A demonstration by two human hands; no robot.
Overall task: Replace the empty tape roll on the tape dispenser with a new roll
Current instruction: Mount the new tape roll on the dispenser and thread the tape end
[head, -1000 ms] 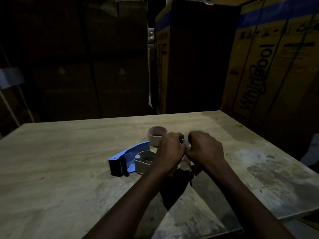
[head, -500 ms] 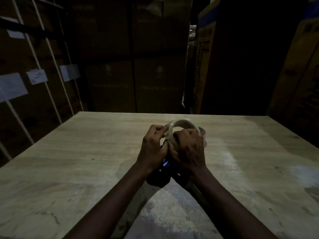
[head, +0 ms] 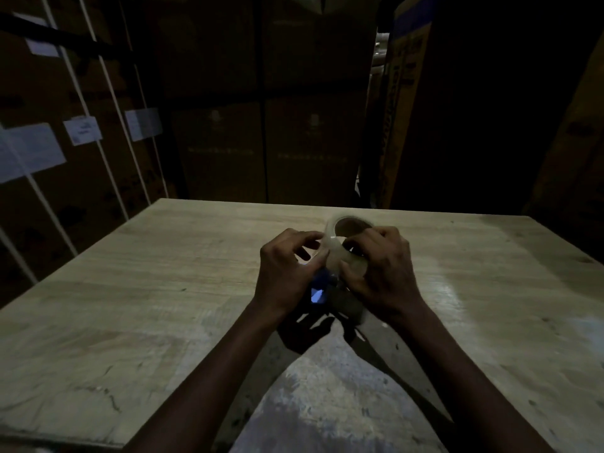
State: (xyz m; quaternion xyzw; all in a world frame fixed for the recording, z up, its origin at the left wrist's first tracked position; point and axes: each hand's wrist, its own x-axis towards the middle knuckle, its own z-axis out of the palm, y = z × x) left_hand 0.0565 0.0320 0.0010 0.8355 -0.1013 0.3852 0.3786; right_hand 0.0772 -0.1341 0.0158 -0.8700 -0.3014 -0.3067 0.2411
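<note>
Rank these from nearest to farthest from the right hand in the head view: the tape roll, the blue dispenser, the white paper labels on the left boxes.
1. Tape roll: held in the right hand, fingers around it.
2. Blue dispenser: just below and left of that hand, between the wrists, mostly hidden.
3. White paper labels: far left, on the strapped boxes beyond the table.
</note>
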